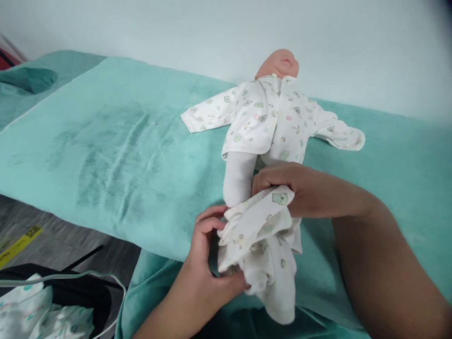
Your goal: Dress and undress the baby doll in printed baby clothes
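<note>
A baby doll point(277, 63) lies on its back in a white buttoned jacket point(263, 115) with small printed animals. One white cloth leg point(240, 176) shows below the jacket; the other is mostly hidden behind my right arm. My left hand point(212, 259) is closed on a bunched pair of printed baby trousers point(264, 240), thumb below and fingers above. Curled at the doll's legs, my right hand point(273, 181) meets the upper edge of the trousers. Its fingertips are hidden, so whether it grips the leg or the cloth does not show.
A green sheet point(106, 141) covers the table, creased and darker at left. Behind it stands a white wall point(197, 33). At lower left are patterned cloth point(45, 306) in a dark holder and a pale cable point(102, 274). Yellow tape point(19, 245) marks the floor.
</note>
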A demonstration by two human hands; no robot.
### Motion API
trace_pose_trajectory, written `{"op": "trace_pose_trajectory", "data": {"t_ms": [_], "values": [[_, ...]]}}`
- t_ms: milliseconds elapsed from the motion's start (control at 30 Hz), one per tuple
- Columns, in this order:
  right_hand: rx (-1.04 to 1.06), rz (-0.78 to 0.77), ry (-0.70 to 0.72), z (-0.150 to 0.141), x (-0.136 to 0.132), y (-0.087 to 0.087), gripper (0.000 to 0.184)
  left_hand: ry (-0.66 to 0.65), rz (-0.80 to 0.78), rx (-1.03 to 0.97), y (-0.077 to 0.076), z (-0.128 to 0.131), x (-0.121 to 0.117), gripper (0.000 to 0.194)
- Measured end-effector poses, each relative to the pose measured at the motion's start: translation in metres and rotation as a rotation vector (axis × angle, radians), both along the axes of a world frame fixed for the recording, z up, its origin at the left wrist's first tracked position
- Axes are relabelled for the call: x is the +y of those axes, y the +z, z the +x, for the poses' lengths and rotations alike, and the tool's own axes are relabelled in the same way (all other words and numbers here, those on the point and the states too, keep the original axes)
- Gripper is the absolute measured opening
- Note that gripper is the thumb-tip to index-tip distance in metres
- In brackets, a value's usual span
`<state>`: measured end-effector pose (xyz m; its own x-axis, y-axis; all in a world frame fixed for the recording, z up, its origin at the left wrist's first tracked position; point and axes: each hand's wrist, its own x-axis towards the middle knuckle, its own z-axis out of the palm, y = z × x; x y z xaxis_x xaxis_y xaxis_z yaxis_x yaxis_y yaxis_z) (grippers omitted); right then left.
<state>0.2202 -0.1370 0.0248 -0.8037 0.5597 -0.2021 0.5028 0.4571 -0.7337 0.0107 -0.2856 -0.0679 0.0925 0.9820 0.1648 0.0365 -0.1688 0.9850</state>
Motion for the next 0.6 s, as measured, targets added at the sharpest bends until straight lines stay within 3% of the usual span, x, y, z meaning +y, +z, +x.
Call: {"op": "trace_pose_trajectory", "data": {"t_ms": [100,267,333,433,600], "values": [[0.040,-0.014,0.108,0.003,-0.001,0.002,0.012,0.073,0.121,0.205,-0.003,0.005,0.005,0.067],[0.165,-0.049,0.270,0.003,-0.003,0.005,0.013,-0.007,-0.173,0.337,0.018,0.005,0.013,0.023],[0.185,-0.058,0.288,0.002,-0.003,0.007,0.013,-0.064,-0.238,0.278,0.028,0.003,0.014,0.014],[0.199,-0.112,0.276,0.002,-0.002,0.008,0.011,-0.040,-0.321,0.037,0.036,0.001,0.016,0.020],[0.147,-0.198,0.271,0.003,-0.004,0.009,0.015,0.056,-0.415,-0.240,0.033,-0.002,0.025,0.028]]}}
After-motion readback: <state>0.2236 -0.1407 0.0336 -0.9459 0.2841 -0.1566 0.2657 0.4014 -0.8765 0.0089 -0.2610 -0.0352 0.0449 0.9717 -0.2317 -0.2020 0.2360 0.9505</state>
